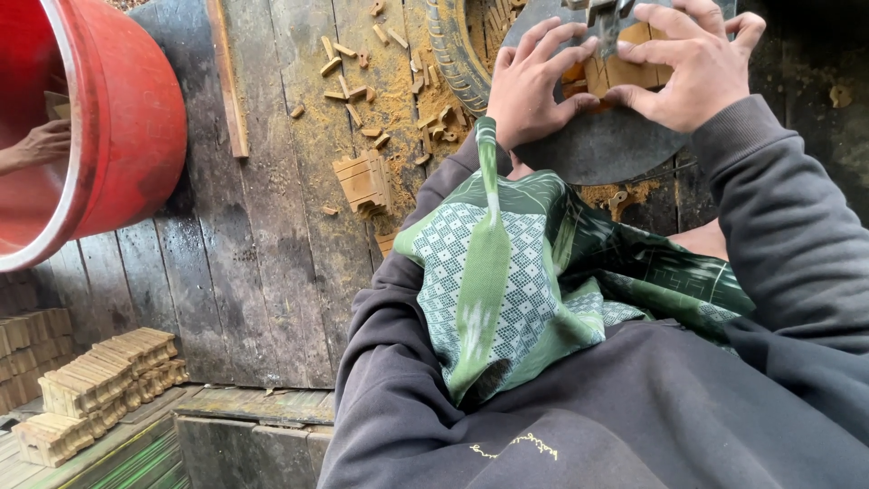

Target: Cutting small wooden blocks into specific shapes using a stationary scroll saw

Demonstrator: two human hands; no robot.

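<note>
My left hand (534, 81) and my right hand (692, 68) press a flat wooden piece (625, 65) against a round grey metal table (602, 149) at the top of the head view. Fingers of both hands close around the wood from either side. A small metal saw part (605, 20) rises just above the piece, between my hands. Dark sleeves and a green patterned cloth (525, 272) on my lap fill the lower right.
A red barrel (127, 118) stands at upper left, with another person's hand (41, 145) inside it. Small wood offcuts (362, 177) and sawdust lie on the dark plank floor. Stacked wooden blocks (100, 385) sit at lower left. A tyre (453, 54) edges the table.
</note>
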